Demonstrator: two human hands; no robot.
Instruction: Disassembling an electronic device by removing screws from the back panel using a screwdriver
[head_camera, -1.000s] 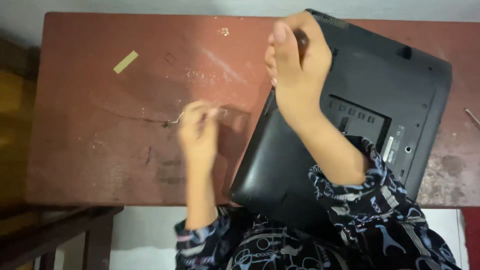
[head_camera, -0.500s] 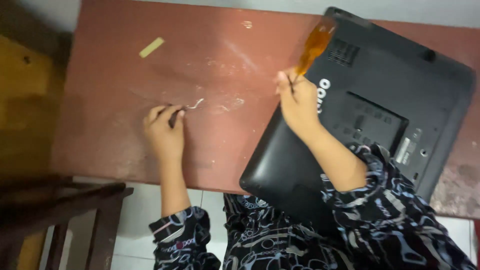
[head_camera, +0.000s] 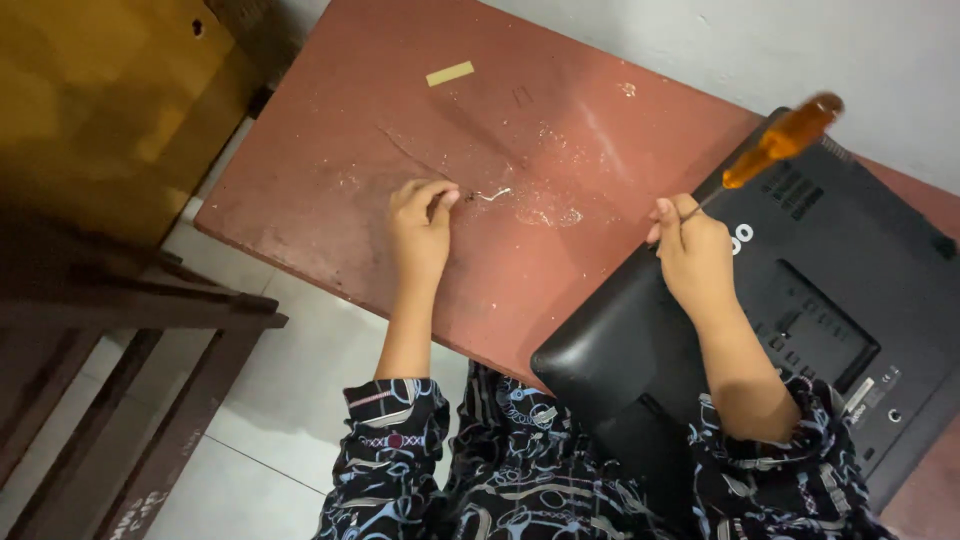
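My right hand (head_camera: 692, 250) grips the shaft of a screwdriver with an orange see-through handle (head_camera: 782, 140), which points up and to the right. Under that hand lies a black monitor (head_camera: 800, 310), face down, its back panel up, hanging partly over the near edge of the reddish-brown table (head_camera: 330, 130). My left hand (head_camera: 422, 225) rests on the table top with thumb and fingertips pinched together on something very small. Just right of those fingers lies a small silvery bit of metal (head_camera: 492, 194).
A strip of yellowish tape (head_camera: 450, 73) sticks to the table's far part. White scuffs mark the table's middle. A dark wooden frame (head_camera: 130, 330) and a yellow-brown cabinet (head_camera: 100, 100) stand at the left, over a white tiled floor (head_camera: 310, 400).
My right hand has turned the screwdriver so the orange handle now points up and right. My left hand stays pinched on the table. The camera has swung, tilting the view.
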